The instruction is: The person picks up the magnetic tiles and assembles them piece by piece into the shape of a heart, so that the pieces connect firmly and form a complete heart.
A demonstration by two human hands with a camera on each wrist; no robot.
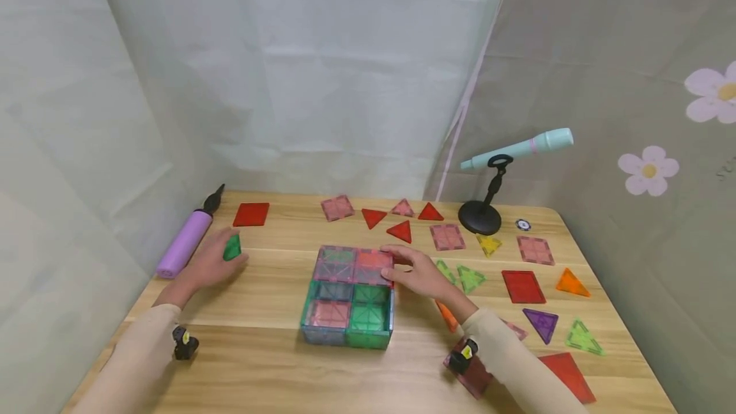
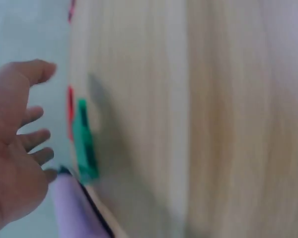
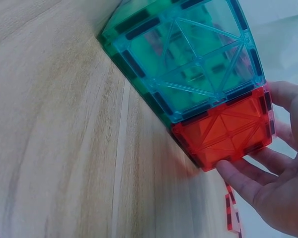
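Note:
In the head view a box of see-through magnetic tiles (image 1: 368, 339) stands mid-table, divided into compartments. Pink tiles cover its two far compartments; the near two are open on top. My right hand (image 1: 422, 275) holds the far right corner, its fingertips against a red side tile (image 3: 228, 135) and the top edge. At the left, my left hand (image 1: 214, 262) is beside some green tiles (image 1: 232, 248). The left wrist view, blurred, shows that hand with loosely spread fingers, apart from the green tiles (image 2: 83, 144) on the table.
A purple hand pump (image 1: 186, 241) lies at the left edge, near a red square tile (image 1: 251, 214). Several loose square and triangular tiles lie behind and right of the box. A turquoise microphone (image 1: 529, 147) on a black stand (image 1: 480, 216) stands at the back right. Curtains surround the table.

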